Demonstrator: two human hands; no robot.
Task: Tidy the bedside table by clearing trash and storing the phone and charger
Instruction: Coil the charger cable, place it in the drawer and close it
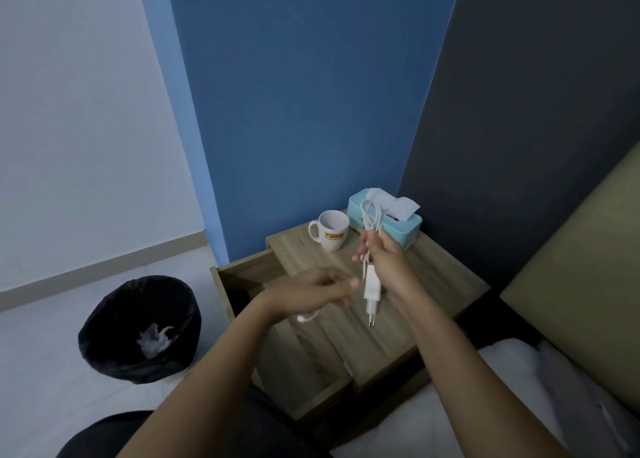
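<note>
While right hand (pixel 384 263) grips charger (pixel 371 289), left hand (pixel 318 293) seemingly pinches cable end.

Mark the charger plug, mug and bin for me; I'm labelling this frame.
charger plug (pixel 372 289): head view, white body.
mug (pixel 333 233): head view, front wall above logo.
bin (pixel 104 322): head view, black liner's left rim.

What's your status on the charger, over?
Right hand shut on looped charger, plug dangling. Left hand pinching cable end. Drawer open at left. Path clear, mug well back.
</note>
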